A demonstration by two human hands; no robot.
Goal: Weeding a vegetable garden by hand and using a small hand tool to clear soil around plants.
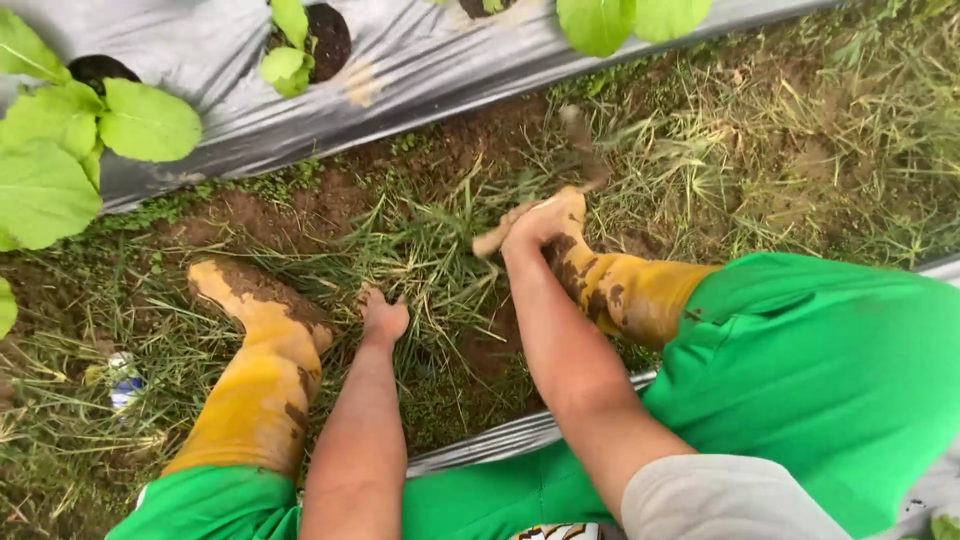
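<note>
Down in the furrow, the left hand closes its fingers on a grass tuft; better to grip low by the roots. The right hand grips a blurred tool, its long axis pointing up and away toward the plastic mulch.

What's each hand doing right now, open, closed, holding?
Left hand: closed, gripping a tuft of grass.
Right hand: closed on the wooden handle of a tool; its blurred head is raised.
</note>
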